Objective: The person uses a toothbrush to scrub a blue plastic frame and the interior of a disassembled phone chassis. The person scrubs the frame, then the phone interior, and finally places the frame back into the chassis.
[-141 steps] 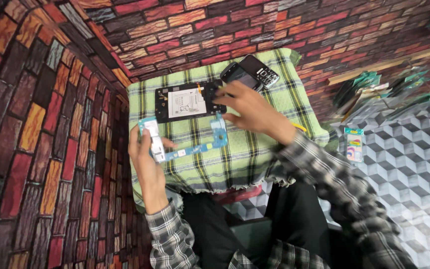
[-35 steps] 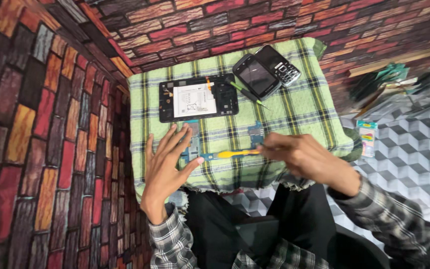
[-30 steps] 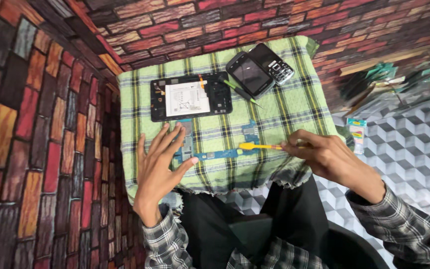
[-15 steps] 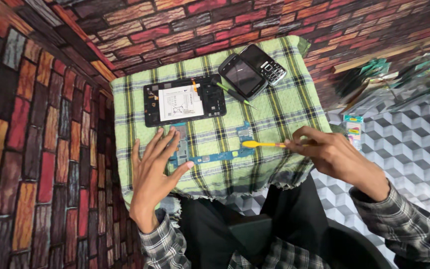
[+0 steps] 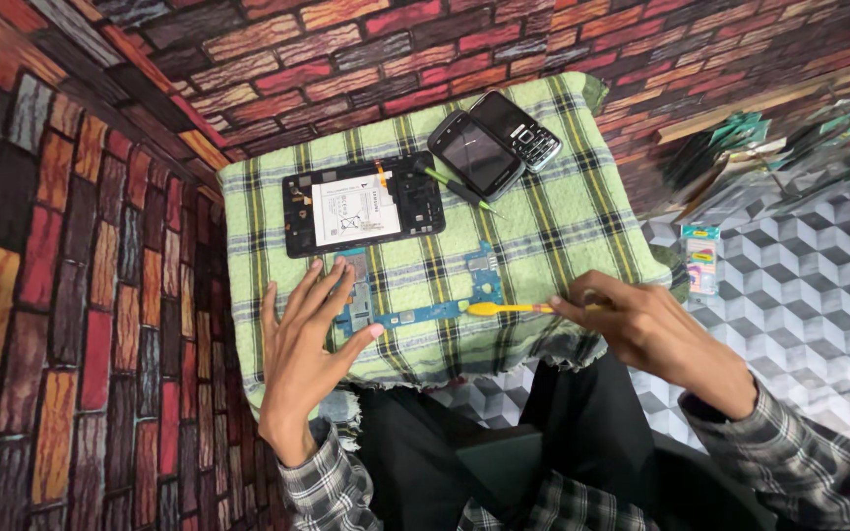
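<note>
1. Green-and-cream checked cloth covers the small square surface (image 5: 582,211) in front of us, set into a corner of brick-patterned wall.
2. On its far left part lies an opened black tablet body with a white battery pack showing (image 5: 363,205), long axis running left to right.
3. At the far right part we see two dark handsets (image 5: 494,145) lying side by side and touching, with a thin green-handled tool (image 5: 456,187) just beside them.
4. Nearer to us lies the long blue circuit board (image 5: 415,300), a flat strip with wider ends, its long axis running left to right between our two hands.
5. Our left hand (image 5: 309,344) is spread wide and flat, fingers splayed, holding nothing; its fingertips rest on the board's left end.
6. Our right hand (image 5: 641,329) is closed in a pinch around the slim yellow plastic pry tool (image 5: 509,309), which points left along the board's long axis, its tip at the board's right part.
7. So the board lies to the left of the right hand, and the left hand is the nearer one, already touching it.
</note>
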Action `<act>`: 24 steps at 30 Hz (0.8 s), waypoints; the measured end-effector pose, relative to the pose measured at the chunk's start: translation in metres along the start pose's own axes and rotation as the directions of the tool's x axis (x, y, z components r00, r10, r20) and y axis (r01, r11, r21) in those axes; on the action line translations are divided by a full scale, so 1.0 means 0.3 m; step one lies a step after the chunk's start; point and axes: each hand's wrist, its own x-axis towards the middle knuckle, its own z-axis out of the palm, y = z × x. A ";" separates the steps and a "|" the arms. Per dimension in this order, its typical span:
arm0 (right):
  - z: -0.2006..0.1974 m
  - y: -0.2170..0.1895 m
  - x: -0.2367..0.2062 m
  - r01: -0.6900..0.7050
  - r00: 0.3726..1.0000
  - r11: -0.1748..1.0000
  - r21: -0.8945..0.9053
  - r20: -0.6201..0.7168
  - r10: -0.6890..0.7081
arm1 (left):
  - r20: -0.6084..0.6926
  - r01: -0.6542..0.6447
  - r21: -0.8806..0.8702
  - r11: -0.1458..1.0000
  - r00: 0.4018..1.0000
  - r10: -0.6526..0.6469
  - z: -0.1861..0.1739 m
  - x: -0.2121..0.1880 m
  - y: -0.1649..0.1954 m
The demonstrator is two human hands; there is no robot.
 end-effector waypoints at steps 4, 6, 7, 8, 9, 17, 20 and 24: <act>0.009 0.000 -0.020 -0.058 0.989 0.985 -0.165 -0.144 0.034 | -0.007 -0.006 -0.015 1.000 1.000 0.006 -0.009 0.002 0.006; 0.000 0.007 -0.028 -0.105 0.987 0.974 -0.199 -0.140 0.077 | -0.007 -0.018 -0.017 1.000 1.000 0.018 -0.012 0.005 0.006; -0.002 0.009 -0.029 -0.129 0.985 0.968 -0.216 -0.142 0.099 | -0.004 -0.020 -0.016 1.000 1.000 0.020 -0.011 0.005 0.007; -0.001 0.011 -0.028 -0.076 0.992 0.983 -0.169 -0.114 0.058 | -0.006 -0.021 -0.012 1.000 1.000 0.021 -0.011 0.007 0.007; -0.001 0.014 -0.025 -0.022 0.996 0.993 -0.119 -0.086 0.012 | -0.009 -0.020 -0.009 1.000 1.000 0.020 -0.011 0.007 0.008; 0.016 0.024 0.020 -0.074 0.989 0.961 -0.267 -0.140 0.037 | -0.002 -0.008 -0.009 1.000 1.000 0.008 -0.002 0.006 0.012; 0.010 0.016 0.018 0.043 0.989 0.986 -0.161 -0.130 -0.065 | -0.005 -0.008 -0.006 1.000 1.000 0.008 0.003 0.002 0.009; 0.001 0.001 0.014 -0.140 0.988 0.959 -0.245 -0.102 0.118 | 0.004 -0.004 -0.021 1.000 1.000 0.004 0.008 0.001 0.003</act>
